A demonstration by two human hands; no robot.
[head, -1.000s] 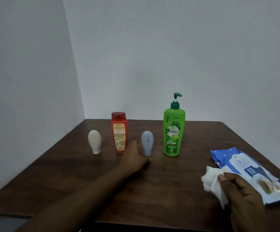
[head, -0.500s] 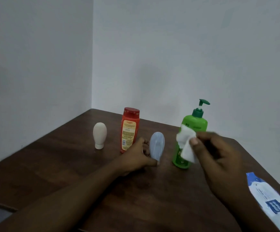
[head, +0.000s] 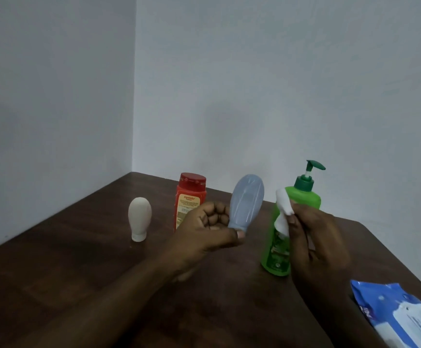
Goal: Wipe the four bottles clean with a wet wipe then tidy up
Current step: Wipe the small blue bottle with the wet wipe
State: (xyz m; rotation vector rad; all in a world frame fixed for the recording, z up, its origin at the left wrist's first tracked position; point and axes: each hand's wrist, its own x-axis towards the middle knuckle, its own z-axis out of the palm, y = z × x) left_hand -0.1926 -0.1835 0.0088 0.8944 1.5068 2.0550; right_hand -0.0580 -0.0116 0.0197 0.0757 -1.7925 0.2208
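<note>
My left hand (head: 208, 228) grips the small blue-grey bottle (head: 246, 202) by its narrow lower end and holds it tilted above the table. To its right, my right hand (head: 315, 241) pinches a crumpled white wet wipe (head: 284, 209), close to the blue-grey bottle but apart from it. The green pump bottle (head: 305, 197) stands behind my right hand, partly hidden. The red bottle (head: 190, 197) stands upright behind my left hand. The small cream bottle (head: 139, 217) stands on its cap at the left.
A blue and white wet wipe pack (head: 400, 315) lies at the table's right front. The dark wooden table (head: 78, 259) sits in a corner between two pale walls.
My left hand has lifted the blue-grey bottle off the table. My right hand brought the wipe from the pack up beside that bottle. The view has shifted.
</note>
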